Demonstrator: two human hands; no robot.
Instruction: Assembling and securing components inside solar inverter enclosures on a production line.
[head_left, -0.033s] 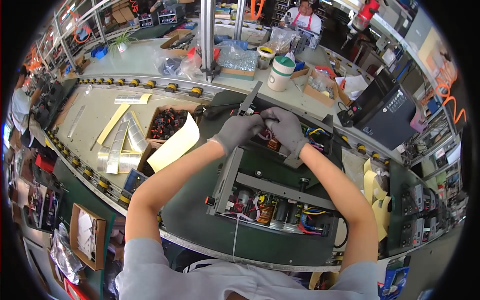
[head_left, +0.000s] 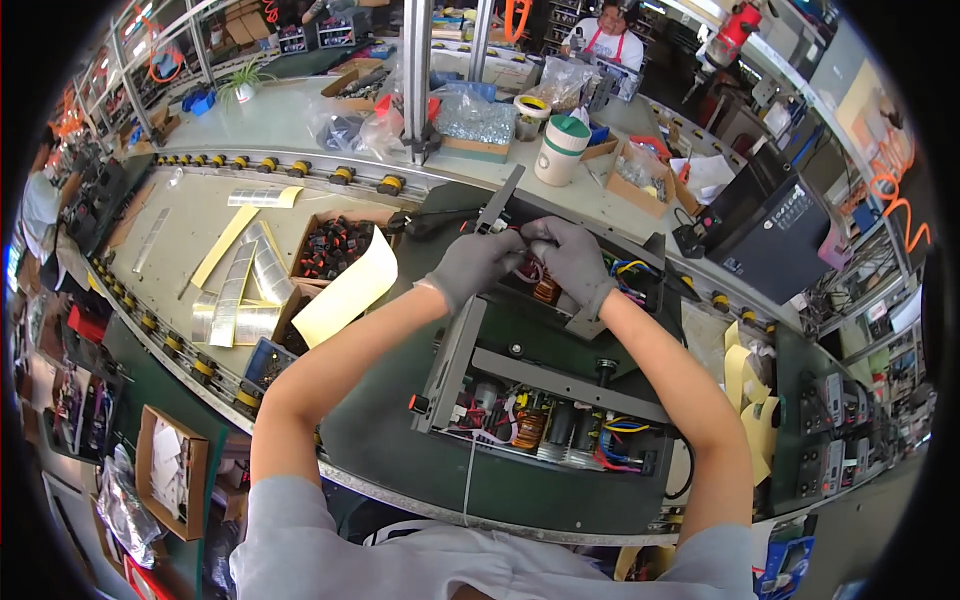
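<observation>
Both my hands wear grey gloves and meet over the far one of two open electronic units. My left hand (head_left: 474, 268) is closed, its fingertips pinched beside those of my right hand (head_left: 570, 262), also closed. Whatever they pinch is too small and covered to make out. Below the fingers, a copper coil (head_left: 545, 288) and some wires show inside the far unit, with yellow and blue wires (head_left: 632, 268) to the right. The near unit has a dark metal frame bar (head_left: 565, 383), a copper coil (head_left: 530, 428), black cylinders and coloured wires.
A box of small black-and-red parts (head_left: 338, 246) stands left of my hands, beside a curled yellow sheet (head_left: 350, 292) and silvery label strips (head_left: 238, 290). Beyond are a metal post (head_left: 417, 80), a white-and-green cup (head_left: 562, 152) and a black case (head_left: 780, 238). Another person sits at the far side.
</observation>
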